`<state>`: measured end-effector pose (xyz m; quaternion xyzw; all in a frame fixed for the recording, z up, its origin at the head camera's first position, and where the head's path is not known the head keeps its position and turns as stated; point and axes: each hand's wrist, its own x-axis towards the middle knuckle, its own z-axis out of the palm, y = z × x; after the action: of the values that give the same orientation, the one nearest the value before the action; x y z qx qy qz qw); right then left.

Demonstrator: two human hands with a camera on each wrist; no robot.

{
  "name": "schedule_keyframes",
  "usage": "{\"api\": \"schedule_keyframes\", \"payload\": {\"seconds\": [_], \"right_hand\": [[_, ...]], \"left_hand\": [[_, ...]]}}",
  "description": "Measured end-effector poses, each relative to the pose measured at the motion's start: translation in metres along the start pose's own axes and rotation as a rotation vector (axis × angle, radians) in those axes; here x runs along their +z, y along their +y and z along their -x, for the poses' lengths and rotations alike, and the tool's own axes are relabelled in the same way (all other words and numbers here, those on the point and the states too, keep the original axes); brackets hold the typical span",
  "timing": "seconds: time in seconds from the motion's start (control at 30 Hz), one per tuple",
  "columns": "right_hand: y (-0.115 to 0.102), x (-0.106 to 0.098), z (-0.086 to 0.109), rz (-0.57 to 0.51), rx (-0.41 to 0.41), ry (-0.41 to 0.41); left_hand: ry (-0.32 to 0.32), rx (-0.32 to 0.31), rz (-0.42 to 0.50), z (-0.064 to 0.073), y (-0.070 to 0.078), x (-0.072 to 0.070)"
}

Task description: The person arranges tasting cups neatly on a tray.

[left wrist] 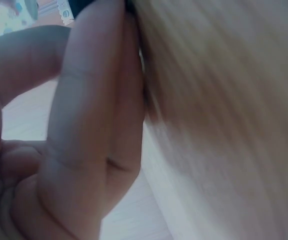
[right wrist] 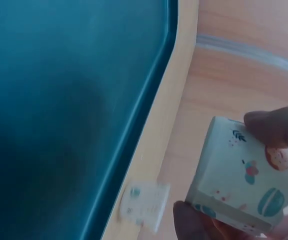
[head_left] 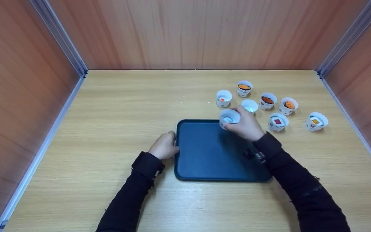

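Observation:
My right hand [head_left: 246,124] pinches a white paper cup [head_left: 229,118] between thumb and fingers, above the far edge of a dark blue tray [head_left: 204,154]. In the right wrist view the cup [right wrist: 244,180] shows a printed pattern and a scalloped rim; it is held off the table. In the head view its inside looks pale, and the contents are unclear. At the tray's left edge, my left hand [head_left: 165,145] grips the rim. The left wrist view shows its curled fingers [left wrist: 86,100] close up, with a dark bit of tray at the top.
Several similar cups stand beyond and right of the tray. One cup [head_left: 244,88] holds something orange, another cup [head_left: 278,122] a red square piece, and the rightmost cup [head_left: 316,121] a yellow one. Small white crumbs lie on the wooden table [head_left: 124,106]. Wood-grain panels [head_left: 192,35] enclose it.

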<state>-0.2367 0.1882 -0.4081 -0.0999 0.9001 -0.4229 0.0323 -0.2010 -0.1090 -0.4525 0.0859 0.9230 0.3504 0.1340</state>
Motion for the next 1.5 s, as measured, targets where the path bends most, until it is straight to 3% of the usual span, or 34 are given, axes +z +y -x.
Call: {"api": "schedule_keyframes", "payload": {"seconds": [0.3,0.53,0.73,1.1,1.5], "right_hand": [[-0.024,0.046,-0.023,0.032,-0.041,-0.117],[-0.036,0.075,-0.032,0.076,-0.024,-0.221],[-0.041,0.091,-0.039,0.128,-0.022,-0.247],[-0.046,0.104,-0.045,0.172,-0.026,-0.235],[-0.043,0.099,-0.041,0.167,-0.039,-0.238]], "left_hand": [[-0.009,-0.014,-0.015,-0.001,0.004,0.000],[0.002,-0.027,-0.028,-0.002,0.003,0.000],[0.012,-0.021,-0.021,-0.003,0.001,0.000],[0.010,-0.013,0.005,-0.003,0.001,0.000],[0.013,-0.021,-0.008,-0.004,0.000,0.001]]}}
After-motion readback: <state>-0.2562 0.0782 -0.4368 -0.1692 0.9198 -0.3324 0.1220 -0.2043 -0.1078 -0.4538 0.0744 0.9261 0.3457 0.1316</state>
